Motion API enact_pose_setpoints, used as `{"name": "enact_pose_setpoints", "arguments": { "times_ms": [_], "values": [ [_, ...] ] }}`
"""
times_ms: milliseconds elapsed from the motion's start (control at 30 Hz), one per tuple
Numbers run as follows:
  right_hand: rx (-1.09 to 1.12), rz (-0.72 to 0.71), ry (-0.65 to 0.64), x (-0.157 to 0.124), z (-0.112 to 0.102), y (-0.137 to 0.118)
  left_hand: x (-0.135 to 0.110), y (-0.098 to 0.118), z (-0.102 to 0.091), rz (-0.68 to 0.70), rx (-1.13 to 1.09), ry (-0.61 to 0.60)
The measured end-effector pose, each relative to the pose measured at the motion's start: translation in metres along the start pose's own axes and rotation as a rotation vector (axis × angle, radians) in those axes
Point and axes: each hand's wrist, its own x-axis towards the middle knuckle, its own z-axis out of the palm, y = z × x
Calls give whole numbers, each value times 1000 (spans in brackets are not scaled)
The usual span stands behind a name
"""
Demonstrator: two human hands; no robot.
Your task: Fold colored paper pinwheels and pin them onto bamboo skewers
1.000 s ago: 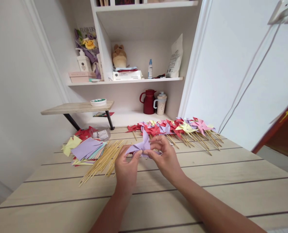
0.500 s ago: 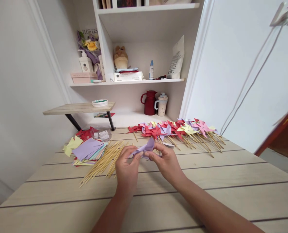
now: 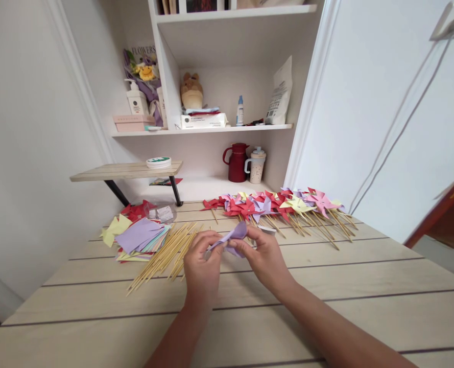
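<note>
Both hands hold a purple paper piece (image 3: 232,236) just above the wooden table (image 3: 326,286). My left hand (image 3: 201,268) pinches its left end with closed fingers. From the right, my right hand (image 3: 263,255) grips the paper's other side, fingers curled. The paper is folded and bent between them. Left of my hands lies a bundle of bamboo sticks (image 3: 165,253). A stack of coloured paper squares (image 3: 138,236) sits further left.
A row of finished paper pinwheels (image 3: 280,204) on sticks lies at the table's far side. A small clear box (image 3: 161,212) sits by the paper. Behind are white shelves with a red jug (image 3: 235,162), a mug (image 3: 255,165) and a low wooden riser (image 3: 127,171).
The purple paper has been folded smaller and lowered between my hands. Both hands stayed at the same spot on the table.
</note>
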Motion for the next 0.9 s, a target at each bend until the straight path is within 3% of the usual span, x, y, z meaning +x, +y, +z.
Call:
{"name": "enact_pose_setpoints", "arguments": {
  "times_ms": [300,600,900],
  "values": [
    [14,7,-13,0,1,5,-4,-5,-1,12,50,-12],
    [-9,7,58,1,0,8,-9,-5,1,46,152,-22],
    [88,10,74,2,1,9,-9,-4,1,101,211,-16]
  ]
}}
